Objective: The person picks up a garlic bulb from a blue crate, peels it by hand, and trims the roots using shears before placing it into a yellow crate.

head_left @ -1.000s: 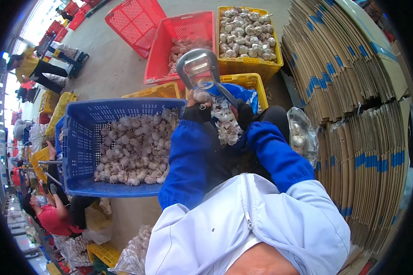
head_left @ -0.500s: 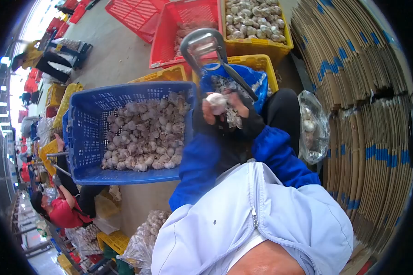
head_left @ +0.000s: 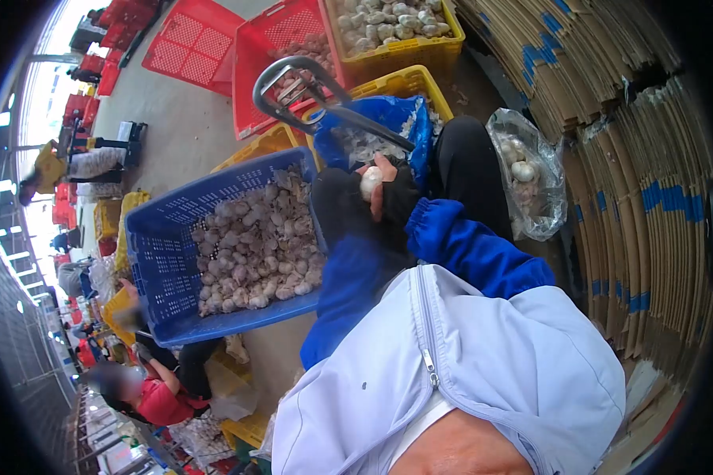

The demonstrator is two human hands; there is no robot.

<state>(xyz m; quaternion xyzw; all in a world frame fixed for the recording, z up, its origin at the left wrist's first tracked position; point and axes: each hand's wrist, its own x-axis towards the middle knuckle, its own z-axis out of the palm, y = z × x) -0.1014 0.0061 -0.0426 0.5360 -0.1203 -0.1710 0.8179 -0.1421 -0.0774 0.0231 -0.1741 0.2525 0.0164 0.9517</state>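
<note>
A pale, clean-looking garlic bulb (head_left: 371, 183) is between my hands, just on the near side of a blue bag. My right hand (head_left: 386, 168) has its fingers curled against the far side of the bulb. Against the near side is my left hand (head_left: 376, 204), partly hidden by dark cuffs and clothing. Loose skins and scraps lie in the blue bag (head_left: 422, 131), which sits in a yellow crate (head_left: 429, 79). A grey metal handle-like frame (head_left: 364, 119) reaches across the bag.
To the left stands a blue crate (head_left: 162, 265) of untrimmed garlic. Red crates (head_left: 249, 79) and a yellow crate (head_left: 396, 59) of bulbs stand beyond. A clear bag (head_left: 543, 198) of garlic lies by my right knee, beside stacked flat cardboard (head_left: 634, 222). A person in red (head_left: 162, 402) works at lower left.
The view has turned and shifted. The papery skins that hung by my right hand are gone from there, and the bulb now looks smooth. My hands have come closer together around it.
</note>
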